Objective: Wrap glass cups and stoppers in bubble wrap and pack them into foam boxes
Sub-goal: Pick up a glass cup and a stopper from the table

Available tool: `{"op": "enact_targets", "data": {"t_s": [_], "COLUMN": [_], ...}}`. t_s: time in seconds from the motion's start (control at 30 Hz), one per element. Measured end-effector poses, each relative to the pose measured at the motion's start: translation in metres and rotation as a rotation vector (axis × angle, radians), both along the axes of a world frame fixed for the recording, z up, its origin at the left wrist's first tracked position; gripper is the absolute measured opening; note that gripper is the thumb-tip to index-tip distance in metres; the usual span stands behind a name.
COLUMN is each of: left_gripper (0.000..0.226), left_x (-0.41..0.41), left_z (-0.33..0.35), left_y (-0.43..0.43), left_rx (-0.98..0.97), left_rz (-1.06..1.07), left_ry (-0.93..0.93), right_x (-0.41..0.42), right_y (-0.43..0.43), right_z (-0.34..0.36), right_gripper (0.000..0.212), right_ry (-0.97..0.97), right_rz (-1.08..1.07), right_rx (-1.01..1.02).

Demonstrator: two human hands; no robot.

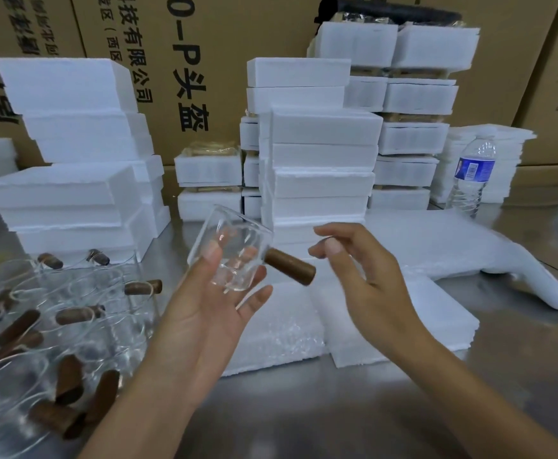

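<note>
My left hand (204,313) holds a clear glass cup (234,256) tilted in the air over the table, thumb on its side and fingers under it. A brown wooden stopper-like piece (289,270) sticks out of the cup toward the right. My right hand (363,276) hovers just right of that piece with loosely curled fingers and holds nothing. Below the hands lie a sheet of bubble wrap (271,332) and a flat white foam box (436,313).
Several more glass cups with wooden pieces (55,319) crowd the table's left side. Stacks of foam boxes (320,154) stand behind, with more on the left (69,180). A water bottle (471,175) and a stack of white sheets (436,240) are at the right. Cardboard cartons form the back wall.
</note>
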State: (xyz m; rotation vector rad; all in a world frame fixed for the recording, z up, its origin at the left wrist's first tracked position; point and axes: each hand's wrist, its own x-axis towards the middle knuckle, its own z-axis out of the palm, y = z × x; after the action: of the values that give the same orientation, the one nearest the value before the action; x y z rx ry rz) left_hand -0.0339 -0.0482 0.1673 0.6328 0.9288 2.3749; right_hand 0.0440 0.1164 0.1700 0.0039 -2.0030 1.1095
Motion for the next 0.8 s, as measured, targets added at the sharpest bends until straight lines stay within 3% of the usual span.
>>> {"op": "enact_targets", "data": {"t_s": [0.03, 0.13, 0.23, 0.33, 0.5, 0.6, 0.67, 0.8], "left_gripper": [0.052, 0.067, 0.074, 0.074, 0.088, 0.092, 0.078, 0.02], "left_x": [0.002, 0.006, 0.01, 0.011, 0.019, 0.023, 0.026, 0.025], "left_z": [0.0, -0.002, -0.004, -0.004, -0.002, -0.005, -0.009, -0.013], "left_y": [0.002, 0.006, 0.01, 0.011, 0.014, 0.022, 0.03, 0.05], "left_rx": [-0.034, -0.112, -0.138, -0.144, -0.208, -0.448, -0.606, -0.931], "left_rz": [0.004, 0.014, 0.028, 0.033, 0.062, 0.188, 0.289, 0.522], "left_ry": [0.028, 0.083, 0.118, 0.153, 0.252, 0.43, 0.545, 0.943], "right_x": [0.003, 0.009, 0.009, 0.01, 0.012, 0.01, 0.01, 0.01], "right_y": [0.001, 0.002, 0.002, 0.003, 0.011, 0.023, 0.032, 0.049], "right_z": [0.001, -0.001, -0.002, -0.002, 0.001, 0.001, 0.001, 0.003], "right_gripper": [0.02, 0.03, 0.013, 0.01, 0.015, 0.015, 0.018, 0.017], "right_ry": [0.008, -0.076, -0.169, -0.211, -0.059, 0.005, 0.051, 0.094], "right_rz": [0.061, 0.184, 0.207, 0.212, 0.152, 0.064, -0.017, -0.197], "right_rx": [-0.022, 0.049, 0.114, 0.148, 0.172, 0.077, -0.045, -0.373]}}
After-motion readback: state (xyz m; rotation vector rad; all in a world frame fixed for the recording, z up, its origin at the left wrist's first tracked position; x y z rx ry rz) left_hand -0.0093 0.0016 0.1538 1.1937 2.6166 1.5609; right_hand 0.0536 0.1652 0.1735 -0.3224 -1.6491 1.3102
